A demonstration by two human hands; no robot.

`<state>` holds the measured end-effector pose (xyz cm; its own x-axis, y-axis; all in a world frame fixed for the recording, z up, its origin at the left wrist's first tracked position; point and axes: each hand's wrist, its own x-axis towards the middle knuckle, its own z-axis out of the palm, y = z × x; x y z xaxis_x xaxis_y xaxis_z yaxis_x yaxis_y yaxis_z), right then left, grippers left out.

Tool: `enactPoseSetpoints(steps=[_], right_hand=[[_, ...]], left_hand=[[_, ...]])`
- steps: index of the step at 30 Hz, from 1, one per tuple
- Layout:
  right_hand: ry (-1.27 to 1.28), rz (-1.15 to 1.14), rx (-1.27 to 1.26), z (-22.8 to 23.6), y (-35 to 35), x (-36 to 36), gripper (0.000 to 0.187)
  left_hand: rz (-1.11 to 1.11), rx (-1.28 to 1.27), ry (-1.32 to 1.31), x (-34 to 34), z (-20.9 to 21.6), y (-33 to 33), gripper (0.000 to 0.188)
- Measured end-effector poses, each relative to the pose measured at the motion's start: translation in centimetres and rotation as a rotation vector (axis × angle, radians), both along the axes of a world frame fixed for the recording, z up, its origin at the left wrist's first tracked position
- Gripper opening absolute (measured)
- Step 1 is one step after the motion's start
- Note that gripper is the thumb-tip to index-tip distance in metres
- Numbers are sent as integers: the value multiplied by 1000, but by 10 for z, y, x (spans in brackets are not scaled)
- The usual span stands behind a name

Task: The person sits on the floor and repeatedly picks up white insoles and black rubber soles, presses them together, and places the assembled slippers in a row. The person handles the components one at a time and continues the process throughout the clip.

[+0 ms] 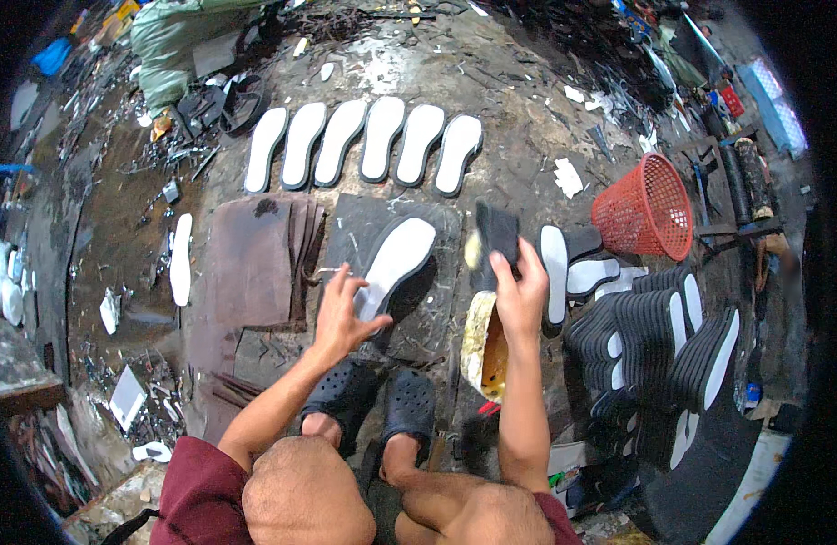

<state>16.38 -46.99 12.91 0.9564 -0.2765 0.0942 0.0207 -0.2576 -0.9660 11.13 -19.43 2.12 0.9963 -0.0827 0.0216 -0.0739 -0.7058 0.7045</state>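
Note:
A white-topped shoe sole lies tilted on a dark mat in front of me. My left hand rests with spread fingers on the sole's near end. My right hand is raised above a glue-crusted tin with yellow glue inside, and is closed on a dark brush-like applicator with a yellowish tip. My feet in dark clogs sit just below the mat.
Several white soles lie in a row farther off. Brown sheets lie to the left, one sole beyond them. A stack of black soles and loose soles sit right, near a red basket.

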Motion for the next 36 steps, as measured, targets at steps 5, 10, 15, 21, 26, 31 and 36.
enactPoseSetpoints(steps=[5, 10, 15, 21, 26, 31, 36], right_hand=[[138, 40, -147, -66, 55, 68, 35], [209, 96, -899, -66, 99, 65, 36], [-132, 482, -1061, -66, 106, 83, 32], [-298, 1047, -871, -73, 179, 16, 33], [15, 323, -1021, -47, 88, 91, 36], [-86, 522, -1113, -68, 102, 65, 35], [-197, 774, -1199, -76, 147, -10, 24]], left_hand=[[63, -44, -11, -49, -19, -12, 66], [8, 37, -106, -54, -22, -8, 64], [-18, 16, -114, -52, -23, -10, 64], [75, 58, -85, -55, -47, 1, 65], [60, -39, -163, -34, -29, -14, 63], [36, 129, -182, -36, 6, -7, 68], [500, -349, -447, -23, 27, 43, 35]])
